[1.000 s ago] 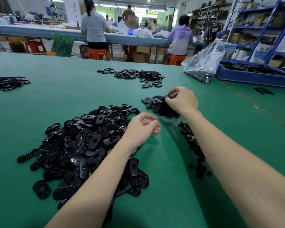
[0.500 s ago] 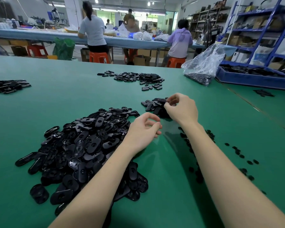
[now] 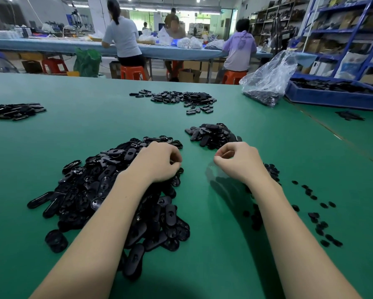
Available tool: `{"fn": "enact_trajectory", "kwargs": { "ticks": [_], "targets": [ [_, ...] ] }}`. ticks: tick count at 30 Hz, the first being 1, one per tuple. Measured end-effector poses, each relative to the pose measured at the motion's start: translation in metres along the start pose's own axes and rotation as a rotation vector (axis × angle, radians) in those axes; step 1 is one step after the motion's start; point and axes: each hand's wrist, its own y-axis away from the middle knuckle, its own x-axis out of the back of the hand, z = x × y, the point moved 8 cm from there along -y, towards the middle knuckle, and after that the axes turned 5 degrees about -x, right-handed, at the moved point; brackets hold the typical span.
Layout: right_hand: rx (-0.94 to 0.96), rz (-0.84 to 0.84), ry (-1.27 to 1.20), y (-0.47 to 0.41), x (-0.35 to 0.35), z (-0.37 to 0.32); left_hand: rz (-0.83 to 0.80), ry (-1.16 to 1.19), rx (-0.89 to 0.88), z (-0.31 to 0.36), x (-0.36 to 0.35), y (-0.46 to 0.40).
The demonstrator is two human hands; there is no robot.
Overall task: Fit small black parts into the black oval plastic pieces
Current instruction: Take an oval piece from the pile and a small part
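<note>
The head camera looked down across a green table [image 3: 51, 147] with both bare forearms reaching in from the bottom edge. At the far left edge of the frame lay a flat scatter of black pieces [image 3: 13, 111]. Left of centre sat the big pile of black oval plastic pieces [image 3: 90, 190], spreading from the middle of the frame down toward the lower left. The left hand [image 3: 157, 162] rested on the upper right part of that pile, its fingers curled inward toward the thumb; whether they pinched an oval piece could not be told, since the fingertips were turned away. In the upper centre, farther back on the table, was another loose spread of black pieces [image 3: 181, 99]. Just right of centre, beyond the hands, sat a smaller heap of oval pieces [image 3: 213, 134]. The right hand [image 3: 239, 162] hovered just in front of that heap, apart from the left hand, with fingers curled and the thumb meeting the forefinger; anything held between them was too small to make out. To the right of the right forearm, small black parts [image 3: 319, 216] lay strewn over the green surface toward the lower right. In the upper right stood a clear plastic bag [image 3: 269, 80] beside a blue tray [image 3: 332, 98].
</note>
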Motion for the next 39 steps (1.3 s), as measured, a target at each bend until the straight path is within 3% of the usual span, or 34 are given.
{"fn": "enact_trajectory", "kwargs": {
  "ticks": [6,11,19,26,33,39],
  "targets": [
    [0.011,-0.05,-0.003,-0.001,-0.003,-0.003,0.031,-0.142,0.037,0.007,-0.003,0.002],
    [0.01,-0.049,-0.017,0.0,-0.005,-0.004,0.051,-0.12,0.028,0.01,-0.004,0.001],
    [0.007,-0.078,-0.013,0.0,-0.004,-0.004,0.211,-0.046,-0.054,0.021,0.009,0.003],
    [-0.051,-0.023,0.179,0.001,0.016,0.007,0.308,0.463,-0.029,0.046,0.006,0.003],
    [-0.251,-0.014,0.443,0.004,0.037,0.03,0.189,0.923,0.111,0.061,-0.041,0.004],
    [-0.298,0.045,0.385,0.006,0.037,0.036,0.226,0.826,0.109,0.052,-0.049,0.007]
  ]
}}
